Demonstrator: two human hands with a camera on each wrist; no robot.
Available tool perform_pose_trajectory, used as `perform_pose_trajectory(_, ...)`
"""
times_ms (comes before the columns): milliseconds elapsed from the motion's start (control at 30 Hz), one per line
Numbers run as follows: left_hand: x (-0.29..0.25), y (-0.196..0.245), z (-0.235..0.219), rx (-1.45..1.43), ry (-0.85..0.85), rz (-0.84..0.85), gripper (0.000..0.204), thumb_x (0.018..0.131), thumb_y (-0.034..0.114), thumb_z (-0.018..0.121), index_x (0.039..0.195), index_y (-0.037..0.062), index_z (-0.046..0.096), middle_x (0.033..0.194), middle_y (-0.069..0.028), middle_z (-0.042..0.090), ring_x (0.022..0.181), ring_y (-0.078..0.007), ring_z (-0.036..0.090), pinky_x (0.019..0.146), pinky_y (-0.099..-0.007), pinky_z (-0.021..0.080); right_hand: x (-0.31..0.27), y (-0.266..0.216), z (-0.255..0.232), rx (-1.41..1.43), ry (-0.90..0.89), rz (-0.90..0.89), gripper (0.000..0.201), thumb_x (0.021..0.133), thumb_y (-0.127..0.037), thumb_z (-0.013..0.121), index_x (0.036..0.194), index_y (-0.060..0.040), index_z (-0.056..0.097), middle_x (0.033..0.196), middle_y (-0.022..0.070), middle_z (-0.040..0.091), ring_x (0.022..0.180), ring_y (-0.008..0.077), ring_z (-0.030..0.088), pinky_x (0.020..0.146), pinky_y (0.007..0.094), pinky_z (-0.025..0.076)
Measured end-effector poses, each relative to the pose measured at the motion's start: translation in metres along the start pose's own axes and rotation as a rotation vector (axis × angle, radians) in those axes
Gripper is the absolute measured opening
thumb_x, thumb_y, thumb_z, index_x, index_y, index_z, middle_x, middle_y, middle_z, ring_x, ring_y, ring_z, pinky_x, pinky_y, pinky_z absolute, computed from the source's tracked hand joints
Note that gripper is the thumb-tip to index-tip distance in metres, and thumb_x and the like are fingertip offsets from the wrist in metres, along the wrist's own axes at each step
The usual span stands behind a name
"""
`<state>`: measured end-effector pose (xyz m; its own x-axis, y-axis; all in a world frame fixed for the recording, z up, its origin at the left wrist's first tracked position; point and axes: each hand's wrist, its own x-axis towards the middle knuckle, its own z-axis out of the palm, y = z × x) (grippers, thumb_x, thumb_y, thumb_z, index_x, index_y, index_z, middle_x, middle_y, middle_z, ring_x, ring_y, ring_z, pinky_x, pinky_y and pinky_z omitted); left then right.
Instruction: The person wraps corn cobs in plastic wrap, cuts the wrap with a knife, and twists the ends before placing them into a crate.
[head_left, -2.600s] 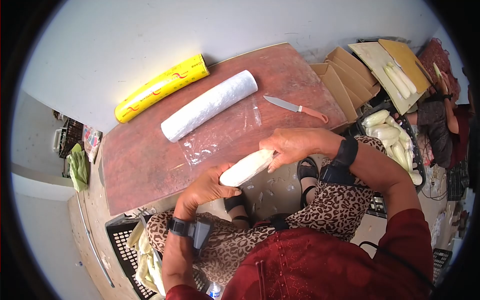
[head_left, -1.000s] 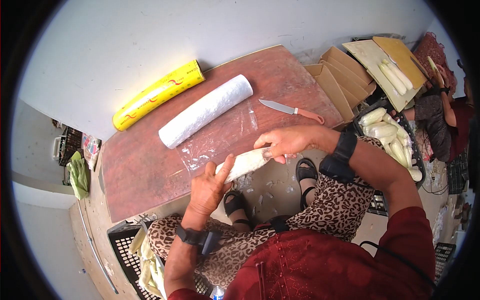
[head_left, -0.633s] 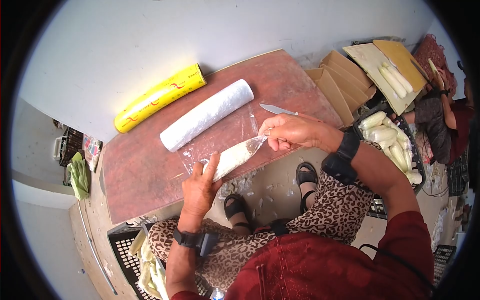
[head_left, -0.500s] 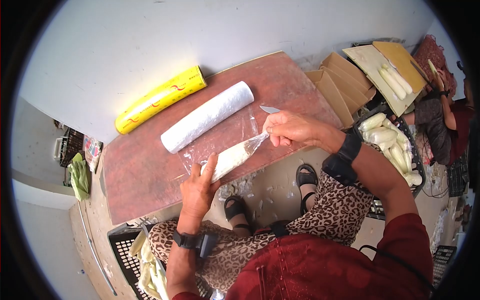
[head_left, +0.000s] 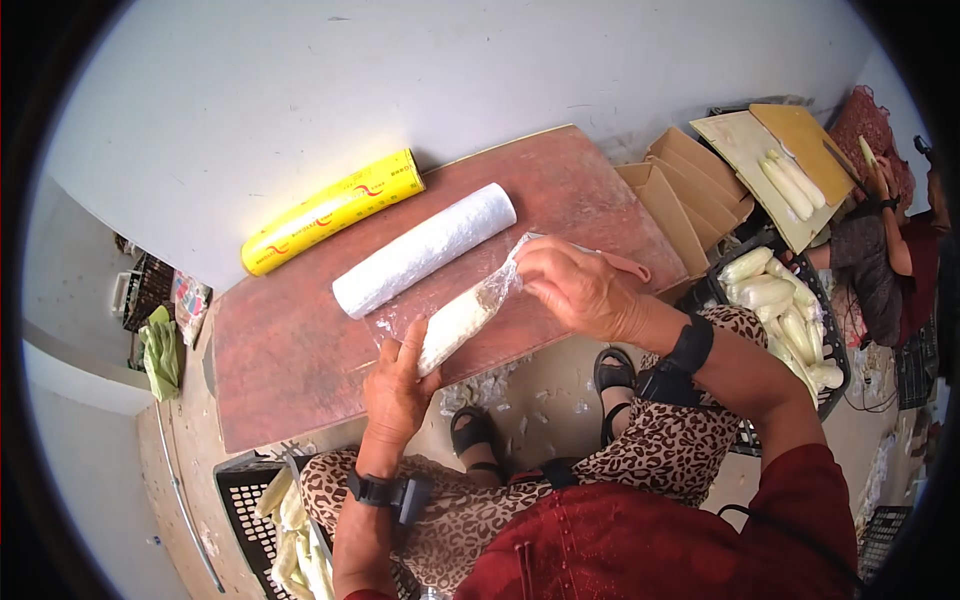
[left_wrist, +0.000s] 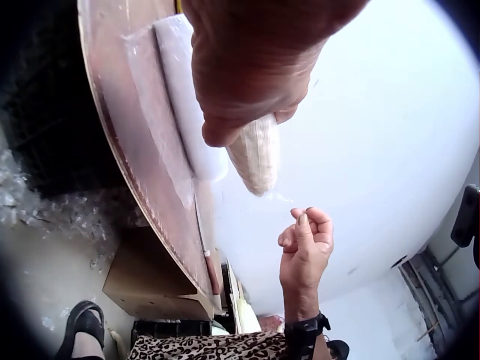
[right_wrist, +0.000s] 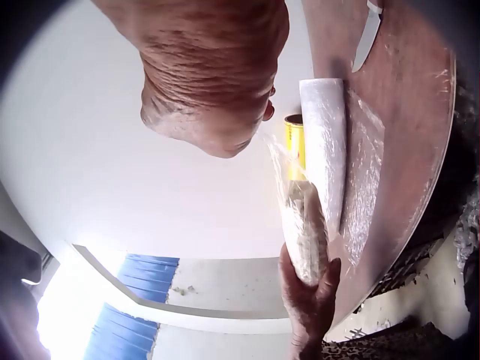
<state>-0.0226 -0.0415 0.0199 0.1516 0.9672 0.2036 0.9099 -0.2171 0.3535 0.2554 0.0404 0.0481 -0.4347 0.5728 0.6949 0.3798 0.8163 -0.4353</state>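
Note:
A pale, tapered vegetable (head_left: 455,332), wrapped in clear cling film, is held at a slant over the front of the table. My left hand (head_left: 393,395) grips its lower end, thumb on one side and fingers on the other. At the upper end my right hand (head_left: 578,290) pinches the gathered tail of the cling film (head_left: 508,268), which stretches past the vegetable's tip. In the right wrist view the film (right_wrist: 279,161) stands up loosely above the vegetable (right_wrist: 306,236). Behind it lies a white roll of cling film (head_left: 425,250), with a sheet drawn out on the tabletop.
On the reddish table (head_left: 290,370) a yellow printed roll (head_left: 335,213) lies at the back. The knife's handle (head_left: 628,265) shows beyond my right hand. Cardboard boxes (head_left: 690,190) and a crate of wrapped vegetables (head_left: 775,290) stand right; another crate (head_left: 245,510) stands left. Another person sits far right.
My right hand has moved from the vegetable's end to the film's tail, drawing it out and then up. My left hand has shifted its grip to the lower end.

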Motion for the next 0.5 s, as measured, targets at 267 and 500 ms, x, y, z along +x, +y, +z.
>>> perform_pose_trajectory(267,-0.002,-0.002,0.002,-0.017,-0.001,0.054,0.071,0.074,0.012,0.078,0.137,0.0159,0.046,0.107,-0.0163,0.060,0.087,-0.0367,0.065,0.071,-0.0434,0.053,0.008,0.009,0.001,0.277,-0.047,0.555,0.047,0.089,-0.005,0.064,0.130,-0.0002,0.040,0.119,0.0126,0.052,0.078,0.0126,0.063,0.067,0.0287,0.051)
perform_pose_trajectory(500,-0.003,-0.002,0.002,0.004,0.014,0.086,0.072,0.073,0.012,0.078,0.137,0.0192,0.046,0.100,-0.0145,0.059,0.085,-0.0368,0.064,0.070,-0.0436,0.053,0.001,0.027,0.012,0.162,-0.101,0.514,0.012,0.092,-0.009,0.061,0.093,0.0010,0.056,0.089,0.0075,0.062,0.062,0.0087,0.058,0.053,0.0257,0.044)
